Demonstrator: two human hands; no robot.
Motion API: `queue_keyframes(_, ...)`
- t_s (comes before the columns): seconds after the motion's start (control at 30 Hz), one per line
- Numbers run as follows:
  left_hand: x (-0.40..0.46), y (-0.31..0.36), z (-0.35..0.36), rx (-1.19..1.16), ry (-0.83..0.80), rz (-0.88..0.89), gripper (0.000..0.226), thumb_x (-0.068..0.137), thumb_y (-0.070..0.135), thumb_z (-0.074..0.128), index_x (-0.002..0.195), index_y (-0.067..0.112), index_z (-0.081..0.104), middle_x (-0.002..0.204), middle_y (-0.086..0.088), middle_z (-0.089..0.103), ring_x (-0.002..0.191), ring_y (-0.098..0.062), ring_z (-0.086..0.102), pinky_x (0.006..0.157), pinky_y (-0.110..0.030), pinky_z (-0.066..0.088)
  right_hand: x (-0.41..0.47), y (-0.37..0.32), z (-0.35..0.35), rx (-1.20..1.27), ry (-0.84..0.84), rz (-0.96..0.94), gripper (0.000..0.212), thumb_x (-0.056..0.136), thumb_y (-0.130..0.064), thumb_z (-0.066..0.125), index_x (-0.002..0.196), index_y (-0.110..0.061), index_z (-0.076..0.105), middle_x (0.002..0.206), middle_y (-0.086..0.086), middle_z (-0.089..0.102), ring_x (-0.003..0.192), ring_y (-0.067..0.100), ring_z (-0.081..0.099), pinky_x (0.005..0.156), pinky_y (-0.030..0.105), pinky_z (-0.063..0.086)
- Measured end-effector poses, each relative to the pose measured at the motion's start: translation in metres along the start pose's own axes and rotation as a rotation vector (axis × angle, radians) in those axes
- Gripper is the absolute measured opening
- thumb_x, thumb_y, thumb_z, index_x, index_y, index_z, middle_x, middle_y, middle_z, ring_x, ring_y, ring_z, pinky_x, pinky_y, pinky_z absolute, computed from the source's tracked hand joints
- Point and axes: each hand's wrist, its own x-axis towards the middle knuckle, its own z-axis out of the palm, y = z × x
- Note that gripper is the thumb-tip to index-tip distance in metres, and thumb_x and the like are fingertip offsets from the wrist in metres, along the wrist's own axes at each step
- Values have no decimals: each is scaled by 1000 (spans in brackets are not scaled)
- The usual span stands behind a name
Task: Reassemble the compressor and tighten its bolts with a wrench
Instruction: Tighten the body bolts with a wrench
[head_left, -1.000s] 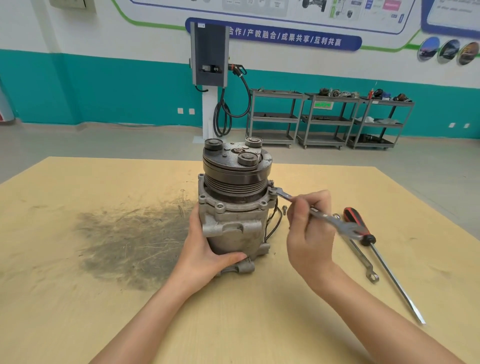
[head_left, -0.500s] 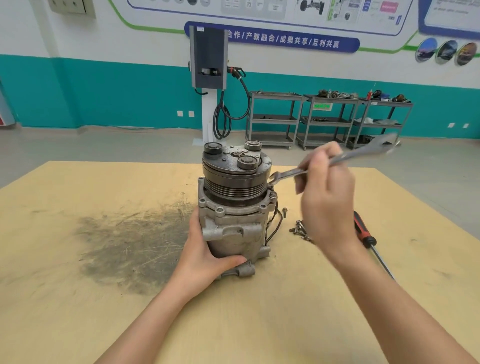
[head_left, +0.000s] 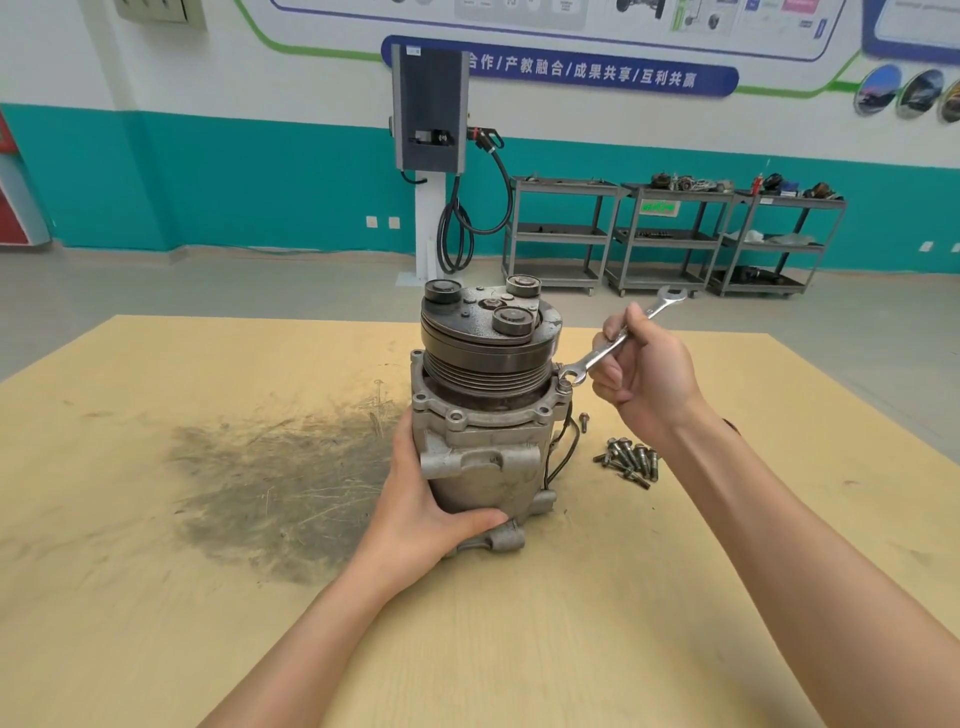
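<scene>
Wrench set on a flange bolt while the compressor was steadied.

The left hand (head_left: 415, 512) wrapped the compressor (head_left: 483, 415) low on its body, probably bracing it against the turning force. The right hand (head_left: 641, 371) gripped the wrench (head_left: 613, 345) mid-shaft, its lower end at a bolt (head_left: 564, 385) just left of the knuckles; spare bolts (head_left: 628, 460) lay below that wrist.

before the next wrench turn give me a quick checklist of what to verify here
1. Compressor standing upright on the table: ok.
2. Left hand bracing the lower body: ok.
3. Right hand gripping the wrench mid-shank: ok.
4. Wrench's lower end seated fully on the flange bolt: cannot tell.
5. Spare bolts lying clear of the swing, on the table at right: ok.
6. Black wire hanging clear below the bolt: ok.
</scene>
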Motion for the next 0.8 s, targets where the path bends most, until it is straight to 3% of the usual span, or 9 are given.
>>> queue_keyframes(0.13, 0, 0, 1, -27, 1, 1, 127, 44, 48, 89, 147, 34, 16, 134, 24, 50, 125, 7, 46, 104, -21, 38, 2, -2, -1, -6, -39, 42, 43, 107, -31, 25, 73, -15, 45, 44, 1, 36, 39, 12, 25, 41, 23, 15)
queue_keyframes(0.27, 0, 0, 1, -35, -2, 7, 127, 44, 48, 88, 148, 34, 16, 126, 40, 46, 122, 14, 45, 97, -4, 35, 1, -1, -6, 47, -51, 130, 40, 106, -29, 26, 73, -16, 44, 42, 1, 35, 37, 11, 27, 45, 25, 9)
queue_keyframes(0.4, 0, 0, 1, -40, 0, -2, 125, 45, 47, 89, 147, 35, 17, 129, 33, 49, 121, 14, 45, 95, -2, 36, 3, -3, -8, 74, -63, 231, 37, 105, -28, 28, 74, -16, 43, 41, -1, 33, 35, 10, 25, 46, 24, 7)
queue_keyframes(0.5, 0, 0, 1, -31, 3, -4, 125, 46, 46, 89, 147, 34, 17, 132, 28, 50, 123, 12, 45, 99, -11, 36, 4, -5, -7, 39, -92, 191, 39, 106, -28, 28, 73, -16, 45, 42, 0, 33, 37, 11, 24, 48, 26, 8)
queue_keyframes(0.67, 1, 0, 1, -12, -5, -7, 123, 45, 48, 88, 146, 30, 20, 124, 39, 47, 120, 15, 45, 99, -8, 39, -5, 4, -5, 65, -52, -10, 42, 106, -28, 29, 70, -15, 46, 42, 0, 35, 35, 11, 26, 43, 25, 13)
queue_keyframes(0.8, 1, -1, 1, -23, -3, -4, 124, 46, 46, 88, 147, 30, 19, 126, 40, 45, 122, 13, 44, 96, -5, 36, -14, 5, -4, 43, 1, -11, 39, 106, -29, 30, 74, -15, 45, 42, -1, 35, 34, 10, 28, 39, 20, 18)
